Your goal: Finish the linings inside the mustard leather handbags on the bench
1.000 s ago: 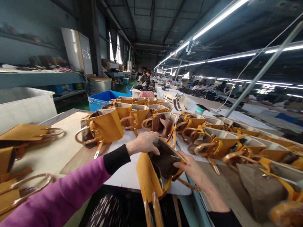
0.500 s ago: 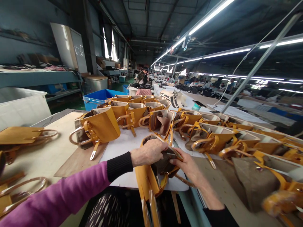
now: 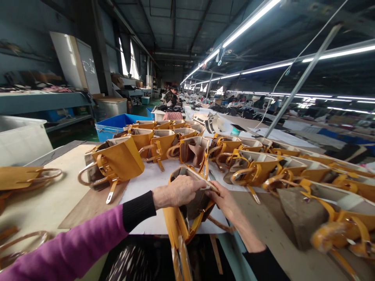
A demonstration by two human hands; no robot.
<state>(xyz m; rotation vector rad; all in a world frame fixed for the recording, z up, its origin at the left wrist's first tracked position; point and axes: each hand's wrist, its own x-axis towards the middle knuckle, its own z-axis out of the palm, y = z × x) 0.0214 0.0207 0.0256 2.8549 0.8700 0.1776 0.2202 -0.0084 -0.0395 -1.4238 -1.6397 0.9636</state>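
Observation:
A mustard-yellow handbag [image 3: 173,221] with a brown lining stands at the near edge of the table, its mouth open towards me and its plastic-wrapped handle hanging over the edge. My left hand [image 3: 179,191] reaches across the mouth, fingers curled at the upper rim; its fingertips are partly hidden. On the right side, my right hand [image 3: 225,200] pinches the same rim between thumb and fingers. Another yellow handbag [image 3: 124,160] stands left of my hands, with a strap ending in a metal plate.
Rows of similar handbags [image 3: 258,168] fill the table's right and far side. Further bags [image 3: 23,177] lie at the left. Behind are a blue bin [image 3: 109,127] and a white tub [image 3: 23,136]. A slanted metal pole [image 3: 304,78] rises at right. A person [image 3: 172,96] sits far back.
The view has turned slightly, so the scene sits further left. My right hand has moved up along the bag's rim, and the rim between my hands looks straighter.

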